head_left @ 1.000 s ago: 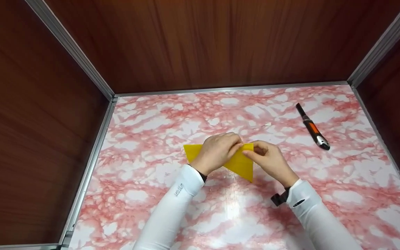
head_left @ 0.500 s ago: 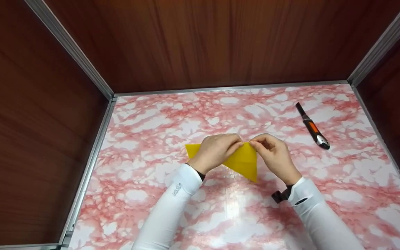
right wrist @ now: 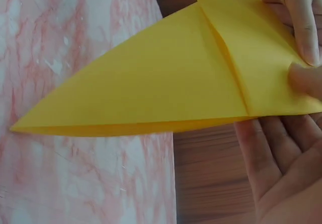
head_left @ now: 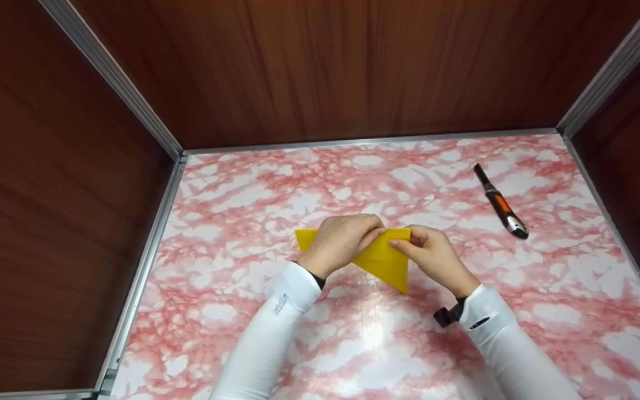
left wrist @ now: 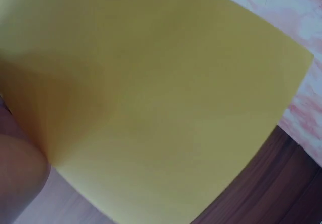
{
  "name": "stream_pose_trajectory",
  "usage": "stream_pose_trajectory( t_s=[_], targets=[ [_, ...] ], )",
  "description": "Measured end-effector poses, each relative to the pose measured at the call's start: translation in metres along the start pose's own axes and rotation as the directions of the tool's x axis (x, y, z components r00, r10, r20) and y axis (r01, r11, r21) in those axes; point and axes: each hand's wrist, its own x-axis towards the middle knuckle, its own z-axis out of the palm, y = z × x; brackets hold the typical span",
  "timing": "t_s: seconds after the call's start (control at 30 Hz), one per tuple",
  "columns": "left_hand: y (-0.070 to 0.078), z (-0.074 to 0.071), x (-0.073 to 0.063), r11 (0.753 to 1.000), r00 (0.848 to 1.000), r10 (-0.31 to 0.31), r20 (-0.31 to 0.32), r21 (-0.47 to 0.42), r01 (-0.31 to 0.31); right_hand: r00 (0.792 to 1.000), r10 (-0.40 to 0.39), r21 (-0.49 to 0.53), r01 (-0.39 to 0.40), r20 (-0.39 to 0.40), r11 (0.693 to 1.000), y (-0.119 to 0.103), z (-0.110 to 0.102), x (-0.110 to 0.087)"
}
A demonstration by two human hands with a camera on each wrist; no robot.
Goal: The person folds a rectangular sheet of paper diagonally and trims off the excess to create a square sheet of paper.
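Note:
A sheet of yellow paper (head_left: 381,258), folded, is held up between my two hands in the head view. My left hand (head_left: 342,239) pinches it near the middle of the top edge and covers part of it. At the upper right corner my right hand (head_left: 435,255) holds the paper, thumb in front and fingers behind. Seen from the right wrist, the yellow paper (right wrist: 146,78) has a folded band along one side and tapers to a point. The yellow paper (left wrist: 166,93) fills most of the left wrist view, with part of a finger at lower left.
A black lighter-like tool (head_left: 500,205) with an orange stripe and silver end lies on the right of the pink-and-white marbled table (head_left: 242,200). Brown wood-grain panels (head_left: 320,72) with metal edging stand at the back and both sides.
My right hand goes from the front of the paper to pinching its top corner, then back to thumb in front and fingers behind. The left hand keeps its hold with little movement.

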Motion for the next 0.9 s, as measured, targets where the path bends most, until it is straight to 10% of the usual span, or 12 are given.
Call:
stream_pose_trajectory(
  t_s=[0.3, 0.9],
  targets=[
    [-0.007, -0.001, -0.004, 0.999, 0.998, -0.015, 0.064, 0.048, 0.012, 0.990, -0.111, -0.101, 0.102, -0.087, 0.990, -0.010, 0.001, -0.005],
    [-0.016, -0.005, -0.011, 1.000, 0.998, 0.019, 0.052, 0.009, -0.019, 0.990, -0.084, -0.047, 0.079, -0.109, 0.996, 0.009, -0.003, -0.002]
  ],
)
